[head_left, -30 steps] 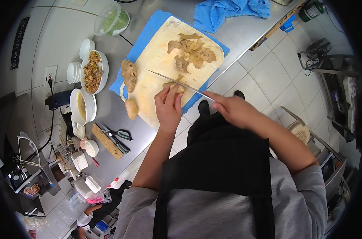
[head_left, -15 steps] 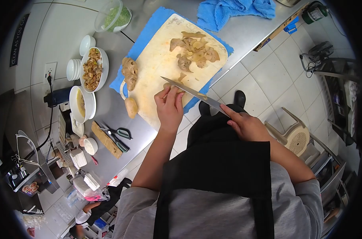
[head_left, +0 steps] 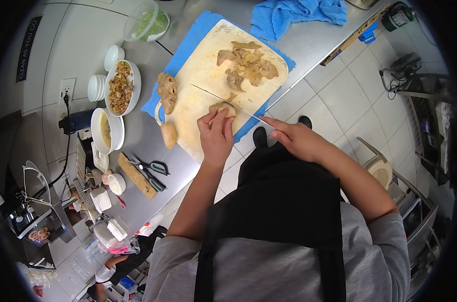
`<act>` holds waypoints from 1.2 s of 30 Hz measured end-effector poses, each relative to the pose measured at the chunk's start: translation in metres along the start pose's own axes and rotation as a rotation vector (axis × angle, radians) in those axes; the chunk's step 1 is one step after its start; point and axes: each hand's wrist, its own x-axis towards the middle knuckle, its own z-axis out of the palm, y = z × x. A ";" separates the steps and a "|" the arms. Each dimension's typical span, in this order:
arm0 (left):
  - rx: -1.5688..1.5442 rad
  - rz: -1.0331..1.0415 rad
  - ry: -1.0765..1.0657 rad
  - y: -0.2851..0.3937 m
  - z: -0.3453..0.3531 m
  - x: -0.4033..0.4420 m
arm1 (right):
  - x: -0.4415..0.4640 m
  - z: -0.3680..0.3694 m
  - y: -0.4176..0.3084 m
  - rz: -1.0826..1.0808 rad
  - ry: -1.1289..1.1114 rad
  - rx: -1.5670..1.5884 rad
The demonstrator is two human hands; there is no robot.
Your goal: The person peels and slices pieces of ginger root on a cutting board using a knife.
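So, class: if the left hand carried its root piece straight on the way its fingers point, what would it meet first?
Beyond the root piece, the left hand would probably meet the knife blade, which crosses just ahead, though their heights are unclear.

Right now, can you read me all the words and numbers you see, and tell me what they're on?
"CLEAN AS YOU GO": on the dark sign on the wall.
Too small and blurred to read: any print on the green canister or the picture panel.
I can't read any numbers.
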 end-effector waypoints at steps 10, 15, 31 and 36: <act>-0.004 -0.023 0.000 0.002 -0.001 -0.003 | -0.053 0.004 -0.007 0.068 0.046 -0.112; 0.005 -0.013 0.012 0.000 0.000 -0.004 | -0.073 0.008 -0.007 0.099 0.081 -0.183; 0.034 0.017 0.003 -0.002 0.001 -0.005 | -0.029 0.009 -0.014 0.081 -0.002 -0.017; 0.043 0.029 -0.010 -0.002 -0.001 -0.004 | -0.002 0.010 -0.001 -0.043 0.016 0.041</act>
